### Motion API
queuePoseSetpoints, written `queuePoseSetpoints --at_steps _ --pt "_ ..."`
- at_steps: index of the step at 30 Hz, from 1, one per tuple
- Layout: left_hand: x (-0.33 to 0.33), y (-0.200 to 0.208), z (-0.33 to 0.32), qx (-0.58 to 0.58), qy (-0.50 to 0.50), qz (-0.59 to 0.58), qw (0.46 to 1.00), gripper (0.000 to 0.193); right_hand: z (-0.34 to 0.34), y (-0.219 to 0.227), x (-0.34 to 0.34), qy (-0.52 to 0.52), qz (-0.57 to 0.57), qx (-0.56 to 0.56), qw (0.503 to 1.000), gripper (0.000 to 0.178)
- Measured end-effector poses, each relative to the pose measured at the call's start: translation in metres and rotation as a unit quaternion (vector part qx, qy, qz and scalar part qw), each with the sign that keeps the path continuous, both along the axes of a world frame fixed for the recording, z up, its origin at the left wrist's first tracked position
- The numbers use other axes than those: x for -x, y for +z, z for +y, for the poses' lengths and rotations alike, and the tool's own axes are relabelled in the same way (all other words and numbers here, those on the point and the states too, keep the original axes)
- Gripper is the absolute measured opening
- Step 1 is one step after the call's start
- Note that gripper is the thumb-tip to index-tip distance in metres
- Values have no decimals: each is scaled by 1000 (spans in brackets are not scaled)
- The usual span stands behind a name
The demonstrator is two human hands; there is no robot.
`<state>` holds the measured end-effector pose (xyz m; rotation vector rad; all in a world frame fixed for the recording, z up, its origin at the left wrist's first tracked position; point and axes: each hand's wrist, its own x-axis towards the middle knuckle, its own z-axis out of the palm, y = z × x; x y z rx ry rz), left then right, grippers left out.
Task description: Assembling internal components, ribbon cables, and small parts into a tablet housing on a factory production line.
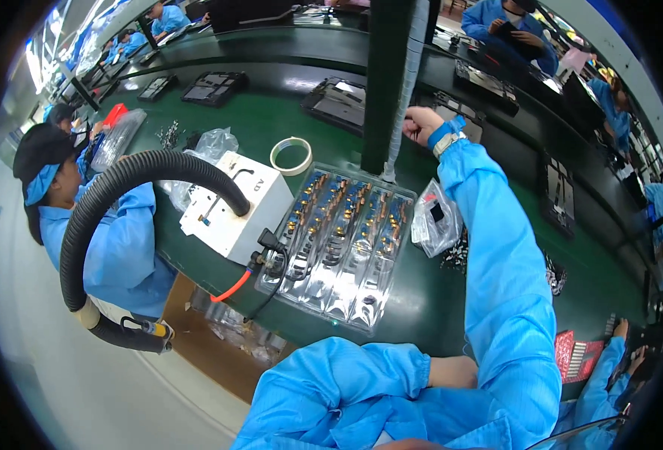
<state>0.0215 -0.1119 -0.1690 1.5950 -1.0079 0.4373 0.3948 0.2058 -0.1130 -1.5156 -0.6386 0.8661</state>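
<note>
My right arm reaches far forward over the bench. My right hand (423,125), with a watch and a blue band at the wrist, is beside the dark upright post (381,90). Its fingers are curled; whatever they may hold is too small to make out. A flat black-and-grey device housing (459,112) lies just behind it. My left hand (455,371) is low near my body, showing only its wrist end; the right sleeve hides the fingers. Between my arms and the post sits a clear plastic tray (324,300) with several columns of small gold-and-black cable parts.
Left of the tray stands a white box (230,225) with a thick black hose (76,225). Around it are a tape roll (291,156), a plastic bag (436,221) and an open carton (189,315). More housings (213,88) lie along the green line. A co-worker (106,225) sits at left.
</note>
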Motion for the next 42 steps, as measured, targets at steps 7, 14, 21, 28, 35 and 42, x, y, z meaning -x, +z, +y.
queuePoseSetpoints --at_steps 7,14,21,28,35,42 --pt "6 52 45 -116 17 -86 989 10 -172 174 153 -85 271 -76 956 25" --pt "-2 74 52 22 97 -80 992 9 -417 219 248 54 -17 -267 962 27" --pt "-16 66 48 -53 215 115 968 6 -410 108 248 -228 -305 38 924 17" --pt "-64 62 65 -239 450 -28 860 17 -415 18 142 -333 -563 248 715 21" --pt "-76 44 74 -354 565 19 745 40 -399 8 135 -325 -571 362 661 20" --pt "-68 40 73 -405 551 78 726 48 -398 -4 131 -321 -569 365 663 16"
